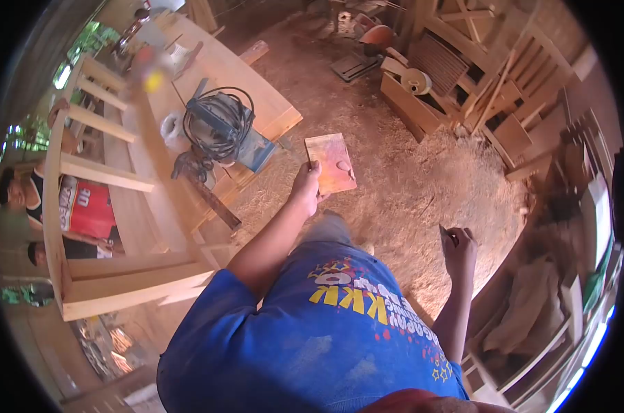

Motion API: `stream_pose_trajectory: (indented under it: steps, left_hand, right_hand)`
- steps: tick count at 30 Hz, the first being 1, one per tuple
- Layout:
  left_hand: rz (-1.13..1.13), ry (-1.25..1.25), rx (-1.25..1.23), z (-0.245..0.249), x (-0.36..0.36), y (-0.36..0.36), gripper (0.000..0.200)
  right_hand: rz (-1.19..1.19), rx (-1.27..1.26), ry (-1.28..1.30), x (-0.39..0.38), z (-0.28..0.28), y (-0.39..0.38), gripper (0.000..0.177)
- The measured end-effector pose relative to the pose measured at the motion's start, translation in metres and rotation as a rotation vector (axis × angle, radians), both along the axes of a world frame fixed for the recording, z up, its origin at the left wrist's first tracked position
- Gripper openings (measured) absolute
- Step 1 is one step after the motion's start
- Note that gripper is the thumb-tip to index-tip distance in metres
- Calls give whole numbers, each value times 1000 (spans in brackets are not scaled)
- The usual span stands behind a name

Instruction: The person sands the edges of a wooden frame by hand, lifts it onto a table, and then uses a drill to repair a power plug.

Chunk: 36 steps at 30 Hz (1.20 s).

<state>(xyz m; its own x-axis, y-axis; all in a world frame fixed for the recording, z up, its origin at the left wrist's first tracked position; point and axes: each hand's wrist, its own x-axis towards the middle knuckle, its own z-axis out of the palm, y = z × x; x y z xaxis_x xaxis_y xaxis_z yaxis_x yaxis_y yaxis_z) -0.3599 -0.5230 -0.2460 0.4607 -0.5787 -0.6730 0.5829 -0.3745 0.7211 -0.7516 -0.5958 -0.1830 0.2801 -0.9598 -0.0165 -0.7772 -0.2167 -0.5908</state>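
Observation:
My left hand (308, 188) grips the edge of a small flat wooden board (326, 153), held out in front of my body. Pink and orange smears cover part of its face, and a small lump of putty-like paste (344, 166) sits near its right side. Off to the right, my right hand (460, 249) is closed, pinching a small thin flat piece (443, 237) that looks like a scraper blade. The two hands are well apart. Left of the board lies a blue power tool (258, 151) with a coiled black cable (237, 118) on it.
A hammer (219, 206) lies on the workbench (267, 103) beside the power tool. At left stands a slatted wooden frame (109, 180), with people (85, 206) behind it. Sawdust covers the floor (408, 186). Wood scraps (408, 103) and stacked boards (518, 131) line the right side.

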Motion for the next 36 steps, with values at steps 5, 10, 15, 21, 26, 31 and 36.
stream_pose_trajectory:
  steps: [5, 10, 15, 21, 26, 31, 36]
  left_hand:
    - [144, 24, -27, 12, 15, -21, 38]
    - [343, -341, -98, -33, 75, -67, 32]
    - [474, -548, -110, -38, 140, -113, 42]
    - [615, -924, 311, -50, 178, -136, 62]
    - [606, -1039, 543, -82, 185, -141, 56]
    - [536, -701, 444, -73, 191, -138, 56]
    - [588, -1220, 420, -74, 196, -142, 60]
  right_hand:
    - [152, 40, -18, 54, -20, -62, 17]
    - [277, 79, -32, 132, -33, -110, 16]
    - [426, 29, 69, 204, -17, -169, 16]
    - [606, 17, 98, 305, 11, -234, 16]
    - [909, -31, 77, 399, 0, -293, 19]
    - [1181, 6, -142, 512, 9, -325, 13]
    - [1317, 232, -211, 616, 3, -350, 27]
